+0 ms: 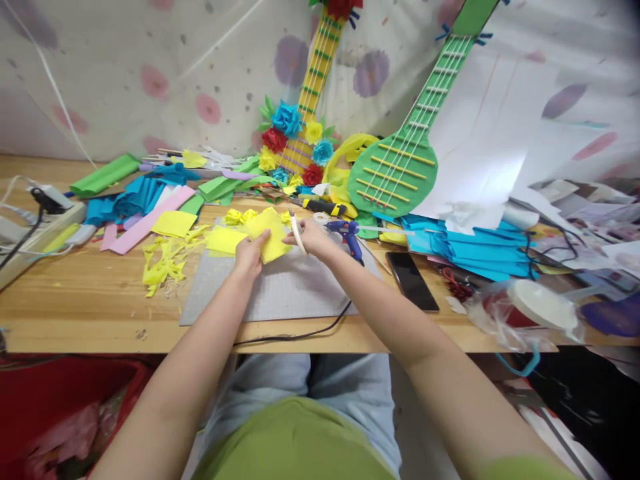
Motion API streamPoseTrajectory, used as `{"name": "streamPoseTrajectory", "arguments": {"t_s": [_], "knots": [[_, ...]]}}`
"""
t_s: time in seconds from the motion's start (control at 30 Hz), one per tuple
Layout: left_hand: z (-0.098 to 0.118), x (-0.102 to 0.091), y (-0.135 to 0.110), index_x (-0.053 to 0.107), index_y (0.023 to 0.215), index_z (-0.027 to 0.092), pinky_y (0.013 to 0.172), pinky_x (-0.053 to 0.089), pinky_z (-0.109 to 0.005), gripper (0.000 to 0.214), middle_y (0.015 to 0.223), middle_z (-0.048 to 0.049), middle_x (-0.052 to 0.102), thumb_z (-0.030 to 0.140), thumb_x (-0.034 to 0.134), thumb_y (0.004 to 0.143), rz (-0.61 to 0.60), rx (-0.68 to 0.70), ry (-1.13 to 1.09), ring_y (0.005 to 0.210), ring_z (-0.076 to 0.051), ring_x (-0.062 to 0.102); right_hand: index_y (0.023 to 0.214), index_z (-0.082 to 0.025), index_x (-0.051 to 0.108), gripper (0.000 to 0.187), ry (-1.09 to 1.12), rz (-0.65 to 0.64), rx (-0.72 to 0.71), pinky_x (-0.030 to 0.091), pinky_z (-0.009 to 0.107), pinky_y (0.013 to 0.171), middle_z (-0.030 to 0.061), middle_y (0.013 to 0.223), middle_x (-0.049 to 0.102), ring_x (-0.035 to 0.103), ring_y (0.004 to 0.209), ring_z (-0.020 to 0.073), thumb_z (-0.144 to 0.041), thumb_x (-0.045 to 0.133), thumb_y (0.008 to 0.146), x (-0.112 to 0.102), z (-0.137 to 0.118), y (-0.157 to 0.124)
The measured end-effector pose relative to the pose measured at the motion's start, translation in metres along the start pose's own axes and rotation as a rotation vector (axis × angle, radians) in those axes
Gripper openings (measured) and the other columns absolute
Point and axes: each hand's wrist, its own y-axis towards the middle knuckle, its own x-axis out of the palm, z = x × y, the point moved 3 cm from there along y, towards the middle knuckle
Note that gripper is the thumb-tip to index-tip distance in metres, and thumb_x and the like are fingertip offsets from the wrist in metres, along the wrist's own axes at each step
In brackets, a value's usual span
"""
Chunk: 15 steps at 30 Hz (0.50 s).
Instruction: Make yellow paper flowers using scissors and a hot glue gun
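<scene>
My left hand [250,257] pinches a square of yellow paper [273,241] above the grey cutting mat [225,293]. My right hand [314,238] is closed around white-handled scissors [299,235] at the paper's right edge; the blades are hard to make out. More yellow paper squares [223,241] lie on the mat behind my left hand. Small yellow paper flowers [241,217] sit just beyond them. Close to my right hand, a blue hot glue gun [349,235] rests on the mat with a glue stick in it.
Yellow scraps [163,265] and coloured paper strips [155,217] cover the left side. A green paper lute [395,173] and a flower-decorated yellow one [320,67] lean at the back. A phone [413,281], blue crepe paper [470,247] and a bagged cup [530,307] lie right. A black cord [295,338] crosses the front edge.
</scene>
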Motion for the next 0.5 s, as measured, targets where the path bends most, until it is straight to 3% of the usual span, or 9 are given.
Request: {"name": "streamPoseTrajectory", "arguments": {"t_s": [0.17,0.27,0.5], "knots": [[0.015,-0.015,0.007,0.064,0.081,0.01,0.083,0.053,-0.034,0.01,0.08,-0.01,0.071,0.018,0.06,0.079,-0.024,-0.002,0.014,0.085,-0.021,0.068,0.087,-0.02,0.049,0.033,-0.079,0.026,0.09,0.044,0.029,0.068,0.0023,0.088,0.063,0.06,0.08,0.0189,-0.027,0.067,0.06,0.022,-0.01,0.015],[0.026,-0.031,0.013,0.064,0.078,0.01,0.081,0.053,-0.032,0.011,0.075,-0.0085,0.071,0.016,0.055,0.081,0.024,0.035,0.055,0.084,-0.02,0.068,0.086,-0.02,0.049,0.031,-0.111,0.003,0.106,0.044,0.028,0.067,0.0024,0.088,0.062,0.06,0.08,0.0191,-0.026,0.065,0.06,0.03,-0.011,0.025],[0.063,-0.069,0.026,0.065,0.082,0.011,0.076,0.054,-0.029,0.01,0.071,-0.007,0.07,0.013,0.057,0.077,0.154,0.174,0.091,0.083,-0.019,0.068,0.083,-0.019,0.049,0.029,-0.092,-0.092,-0.004,0.042,0.025,0.062,0.0002,0.084,0.062,0.057,0.075,0.0161,-0.028,0.065,0.06,0.052,-0.018,0.046]]}}
